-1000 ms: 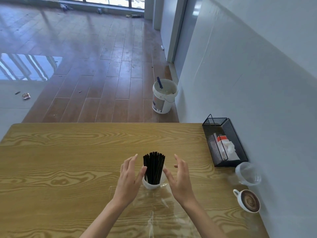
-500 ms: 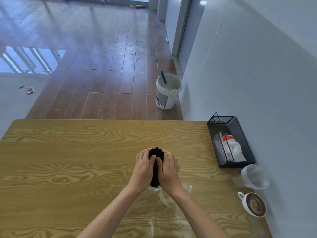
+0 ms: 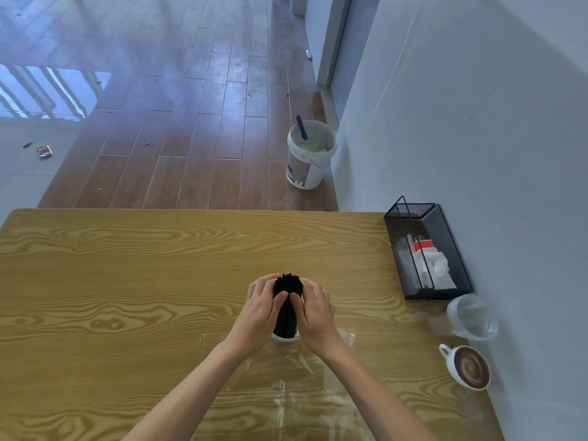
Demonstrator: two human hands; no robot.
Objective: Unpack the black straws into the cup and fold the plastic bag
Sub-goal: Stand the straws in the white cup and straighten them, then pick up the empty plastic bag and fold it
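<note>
A bundle of black straws (image 3: 287,308) stands upright in a small white cup (image 3: 285,337) near the middle of the wooden table (image 3: 127,281). My left hand (image 3: 261,310) and my right hand (image 3: 315,313) wrap around the bundle from both sides, thumbs pressed on its front. Most of the cup is hidden by my hands. The clear plastic bag (image 3: 305,389) lies flat on the table just in front of the cup, under my forearms.
A black mesh organizer (image 3: 426,249) with tissues sits at the right edge by the wall. A clear plastic cup (image 3: 472,316) and a cup of coffee (image 3: 467,366) stand near it. A white bucket (image 3: 310,154) is on the floor beyond the table.
Both hands, held apart beside the straws a second ago, have closed around the bundle and stay there. The camera has tilted a little.
</note>
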